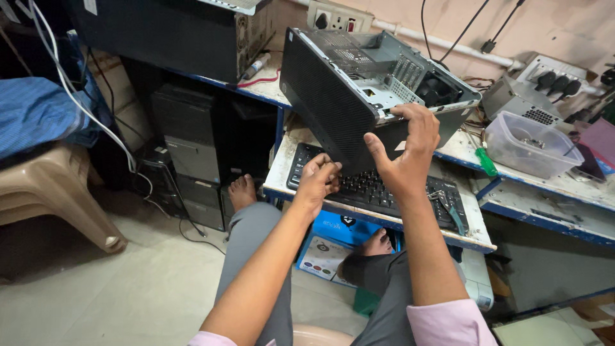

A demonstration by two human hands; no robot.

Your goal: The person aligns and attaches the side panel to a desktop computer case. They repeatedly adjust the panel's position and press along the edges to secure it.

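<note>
One open computer case (pixel 339 96), tilted, is gripped at its edge by the right hand (pixel 403 160); left hand (pixel 317 182) is curled closed against its lower corner. One keyboard (pixel 384 192) is lying beneath both hands.

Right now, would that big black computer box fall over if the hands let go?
Probably yes. The computer case is tilted over the keyboard, steadied by the right hand and left hand, so it looks tippy. It looks like bare metal inside, so likely stiff and fairly heavy.

Tilted computer case (pixel 346 96) blocks shelf above keyboard (pixel 378 189); plastic tub (pixel 528 144) crowds right; floor left open.
</note>
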